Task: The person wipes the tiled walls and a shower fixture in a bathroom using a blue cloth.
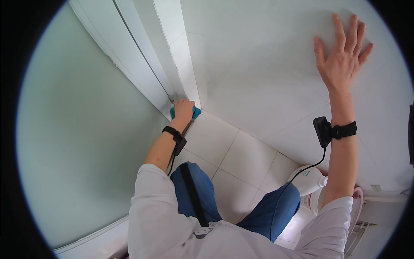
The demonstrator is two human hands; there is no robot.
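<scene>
Down at the foot of the white door frame (144, 47), my left hand (184, 110) is closed on a teal cloth (196, 112). The cloth bunches out on both sides of my fingers, close to the corner where frame, wall and floor meet. My right hand (343, 58) lies flat on the white tiled wall (258, 64) at the upper right, fingers spread, holding nothing. A black strap with a small box (322, 131) sits on my right wrist, and a similar one (176, 139) on my left.
A frosted glass panel (86, 142) fills the left side. Pale square tiles (241, 151) cover the floor. Beside my right knee stand a white jug (307, 179) and a pink-rimmed basin (359, 194). A thin black cable (297, 172) hangs from my right wrist across my knee.
</scene>
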